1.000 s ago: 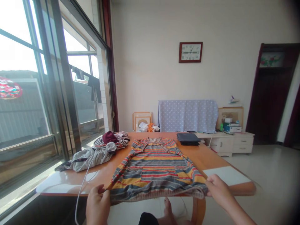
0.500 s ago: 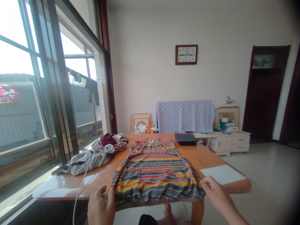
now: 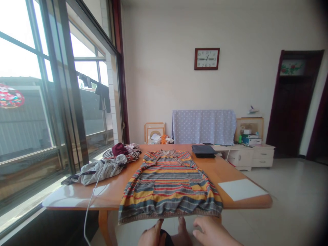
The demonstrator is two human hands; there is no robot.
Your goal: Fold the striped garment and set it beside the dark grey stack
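Note:
A striped top [image 3: 171, 186] in yellow, red, grey and blue lies spread out flat on the wooden table, neckline at the far side. Its brown hem hangs over the table's near edge. Two pockets show on its front. My left hand [image 3: 151, 235] is just below the middle of the hem, one finger stretched up close to it; whether it touches is unclear. To the right, my right hand [image 3: 211, 233] is below the hem with thumb and fingers apart, and I see nothing in it. The lower parts of both hands run out of frame.
Rumpled clothes [image 3: 102, 171] lie on the table's left side, with a white cable [image 3: 89, 208] hanging past the edge. Folded dark clothes [image 3: 203, 151] sit at the far right, a white sheet [image 3: 242, 189] nearer. Bare feet [image 3: 181, 230] show below the table [image 3: 230, 171].
Both hands have left the hem's two corners and moved inward toward its middle, below the edge. The top stays spread on the table. The view has shifted slightly.

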